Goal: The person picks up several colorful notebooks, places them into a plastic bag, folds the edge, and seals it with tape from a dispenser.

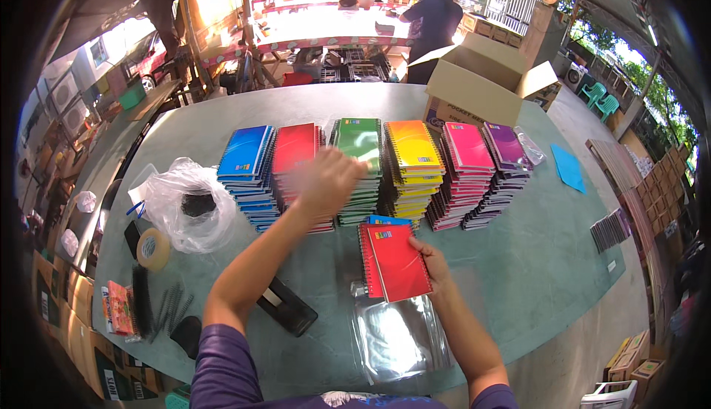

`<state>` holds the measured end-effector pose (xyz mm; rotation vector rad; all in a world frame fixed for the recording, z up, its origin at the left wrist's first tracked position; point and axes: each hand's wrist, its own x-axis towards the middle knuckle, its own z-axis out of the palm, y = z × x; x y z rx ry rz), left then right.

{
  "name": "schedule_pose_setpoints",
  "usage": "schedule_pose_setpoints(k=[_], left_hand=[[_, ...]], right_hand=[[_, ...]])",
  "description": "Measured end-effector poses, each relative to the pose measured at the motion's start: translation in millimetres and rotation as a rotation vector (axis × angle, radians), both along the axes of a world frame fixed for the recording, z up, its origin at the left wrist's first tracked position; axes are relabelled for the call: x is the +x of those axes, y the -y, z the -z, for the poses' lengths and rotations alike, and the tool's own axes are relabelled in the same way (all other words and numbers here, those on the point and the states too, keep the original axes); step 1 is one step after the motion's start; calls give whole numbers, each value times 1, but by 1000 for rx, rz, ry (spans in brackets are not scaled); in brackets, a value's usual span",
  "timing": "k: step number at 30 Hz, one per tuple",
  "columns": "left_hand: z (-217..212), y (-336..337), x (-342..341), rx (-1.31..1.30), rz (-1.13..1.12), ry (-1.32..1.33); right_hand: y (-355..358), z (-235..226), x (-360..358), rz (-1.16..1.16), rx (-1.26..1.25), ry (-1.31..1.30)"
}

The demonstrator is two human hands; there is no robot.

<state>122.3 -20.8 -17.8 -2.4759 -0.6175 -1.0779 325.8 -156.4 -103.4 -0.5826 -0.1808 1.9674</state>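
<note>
My right hand point(435, 267) grips a small bunch of spiral notebooks, with red notebooks point(398, 265) on top and the edge of a blue notebook point(389, 220) showing behind. My left hand point(330, 181) is smeared by motion over the near side of the green notebook stack point(359, 136), beside the red notebook stack point(295, 142); its fingers cannot be read clearly. In the same row stand a blue stack point(244, 148), a yellow stack point(412, 142), a pink stack point(469, 145) and a purple stack point(507, 146). Clear plastic sleeves point(396, 339) lie beneath the held notebooks.
On the left lie a plastic bag point(167, 205), a tape roll point(153, 249) and black spiral coils point(141, 302). A black stapler-like tool point(289, 307) rests under my left forearm. An open carton point(474, 87) stands at the back right, near a blue sheet point(567, 168). A person point(433, 20) stands beyond.
</note>
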Motion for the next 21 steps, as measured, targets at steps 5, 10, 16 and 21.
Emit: schedule_pose_setpoints(k=[5,10,16,21], left_hand=[[10,119,21,-295,357,-209],[8,-5,22,27,-149,42],[3,21,31,-38,-148,125],[16,114,68,-156,324,-190]], right_hand=[[0,-2,4,-39,199,-74],[7,2,-15,-185,136,328],[16,22,27,-17,-11,225],[23,26,48,59,45,-103]])
